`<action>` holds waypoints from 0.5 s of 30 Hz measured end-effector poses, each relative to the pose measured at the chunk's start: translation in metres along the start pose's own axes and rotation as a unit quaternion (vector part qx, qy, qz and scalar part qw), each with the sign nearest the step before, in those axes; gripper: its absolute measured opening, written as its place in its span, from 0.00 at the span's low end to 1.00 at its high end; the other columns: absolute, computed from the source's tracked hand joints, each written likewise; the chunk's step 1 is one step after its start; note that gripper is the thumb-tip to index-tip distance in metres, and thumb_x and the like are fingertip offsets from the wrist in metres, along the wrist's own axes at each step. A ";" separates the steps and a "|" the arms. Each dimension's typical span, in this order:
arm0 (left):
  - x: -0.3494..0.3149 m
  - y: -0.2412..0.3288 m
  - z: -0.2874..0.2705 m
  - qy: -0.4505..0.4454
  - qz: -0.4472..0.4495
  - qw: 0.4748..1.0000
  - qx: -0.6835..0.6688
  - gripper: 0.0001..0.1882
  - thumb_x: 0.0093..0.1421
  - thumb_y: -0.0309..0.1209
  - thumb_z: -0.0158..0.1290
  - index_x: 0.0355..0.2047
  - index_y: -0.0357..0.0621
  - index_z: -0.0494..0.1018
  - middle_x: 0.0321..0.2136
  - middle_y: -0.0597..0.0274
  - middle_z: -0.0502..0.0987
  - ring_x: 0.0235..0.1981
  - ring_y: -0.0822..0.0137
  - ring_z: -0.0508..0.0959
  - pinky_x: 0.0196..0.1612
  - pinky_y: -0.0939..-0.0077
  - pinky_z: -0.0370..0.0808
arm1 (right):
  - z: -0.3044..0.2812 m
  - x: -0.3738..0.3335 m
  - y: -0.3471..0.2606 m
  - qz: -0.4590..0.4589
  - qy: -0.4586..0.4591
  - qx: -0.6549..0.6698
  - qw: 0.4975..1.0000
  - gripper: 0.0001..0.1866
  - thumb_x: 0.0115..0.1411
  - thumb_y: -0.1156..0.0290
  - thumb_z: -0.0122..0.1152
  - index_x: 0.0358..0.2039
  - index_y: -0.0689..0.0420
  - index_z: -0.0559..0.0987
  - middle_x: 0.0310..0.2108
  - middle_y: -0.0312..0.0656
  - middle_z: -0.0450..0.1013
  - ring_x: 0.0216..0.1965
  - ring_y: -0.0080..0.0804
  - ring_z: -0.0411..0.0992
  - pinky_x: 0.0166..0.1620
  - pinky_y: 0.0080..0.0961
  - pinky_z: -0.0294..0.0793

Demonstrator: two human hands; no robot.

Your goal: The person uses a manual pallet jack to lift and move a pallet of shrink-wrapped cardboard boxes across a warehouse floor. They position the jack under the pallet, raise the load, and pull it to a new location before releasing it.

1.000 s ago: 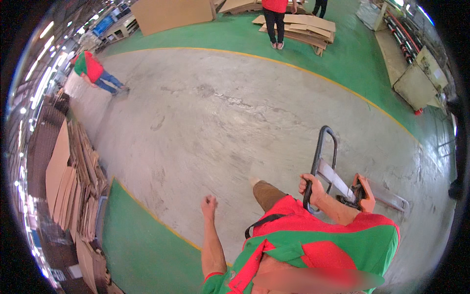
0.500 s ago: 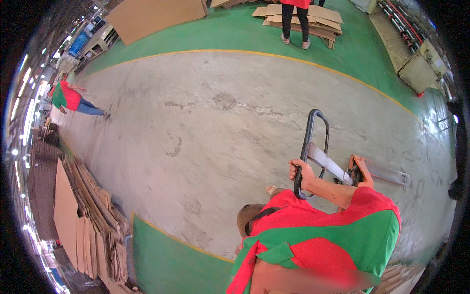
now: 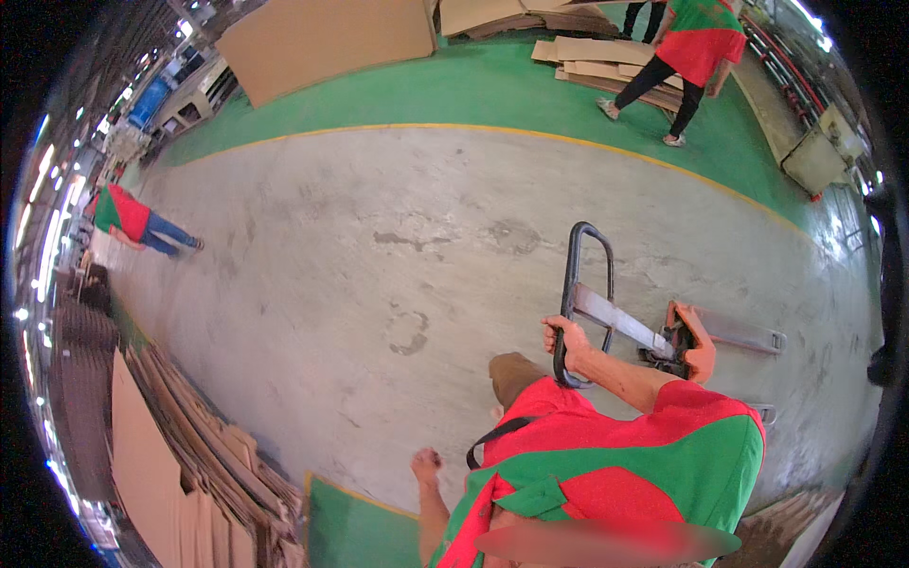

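My right hand (image 3: 568,346) is wrapped round the black loop handle (image 3: 572,275) of a pallet truck. A pale grey bar joins that handle to the truck's orange body (image 3: 696,346), and its metal forks (image 3: 748,333) reach away to the right. My right arm trails back to the handle. At the lower left of my red and green shirt, my left hand (image 3: 426,464) hangs well apart from the truck, its fingers curled. A dark patch shows at the fingers; what they hold, if anything, I cannot make out.
Upright cardboard sheets (image 3: 156,464) crowd the lower left. Beyond the yellow line lie flat cardboard stacks (image 3: 592,62) and a large leaning sheet (image 3: 327,47). One co-worker (image 3: 686,57) strides near the stacks; another person (image 3: 133,218) is at the far left. Machinery (image 3: 824,151) stands at upper right.
My left hand has come into view at the lower left. The co-worker by the cardboard has stepped to the right. My right hand keeps its grip on the handle, now slightly further left.
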State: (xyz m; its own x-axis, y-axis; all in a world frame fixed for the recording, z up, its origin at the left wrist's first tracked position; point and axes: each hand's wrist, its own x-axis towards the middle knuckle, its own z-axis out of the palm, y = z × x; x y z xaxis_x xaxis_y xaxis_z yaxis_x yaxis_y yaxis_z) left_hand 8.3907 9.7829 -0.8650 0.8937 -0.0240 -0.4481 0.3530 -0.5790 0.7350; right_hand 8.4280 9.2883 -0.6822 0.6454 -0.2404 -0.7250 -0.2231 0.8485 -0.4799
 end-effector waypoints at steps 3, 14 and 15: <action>0.133 0.056 -0.089 0.048 -0.014 0.972 -0.230 0.16 0.62 0.38 0.58 0.44 0.39 0.72 0.31 0.59 0.77 0.27 0.66 0.79 0.29 0.72 0.76 | 0.084 0.048 0.028 -0.001 -0.023 0.008 1.000 0.08 0.60 0.65 0.59 0.35 0.56 0.73 0.19 0.32 0.65 0.20 0.24 0.62 0.26 0.24 0.65; 0.353 0.006 -0.241 -0.069 -0.123 0.963 -0.228 0.11 0.62 0.36 0.56 0.32 0.39 0.75 0.20 0.64 0.74 0.20 0.69 0.76 0.23 0.74 0.74 | 0.376 0.241 0.100 -0.014 0.003 0.023 1.000 0.08 0.61 0.65 0.55 0.34 0.56 0.72 0.19 0.31 0.63 0.19 0.23 0.59 0.25 0.23 0.60; 0.356 -0.008 -0.250 -0.096 -0.097 0.965 -0.224 0.11 0.62 0.36 0.56 0.32 0.39 0.75 0.21 0.63 0.75 0.21 0.68 0.76 0.24 0.73 0.74 | 0.400 0.254 0.102 -0.009 0.010 0.019 1.000 0.08 0.61 0.65 0.55 0.34 0.55 0.72 0.19 0.31 0.62 0.19 0.23 0.59 0.25 0.23 0.60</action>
State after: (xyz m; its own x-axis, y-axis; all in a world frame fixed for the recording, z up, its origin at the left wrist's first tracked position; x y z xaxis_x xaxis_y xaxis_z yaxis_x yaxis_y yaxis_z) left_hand 8.7757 9.9824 -0.9034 0.7457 -0.1259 -0.6542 0.6319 -0.1778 0.7544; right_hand 8.8610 9.5027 -0.7180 0.6340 -0.2645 -0.7267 -0.1837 0.8613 -0.4738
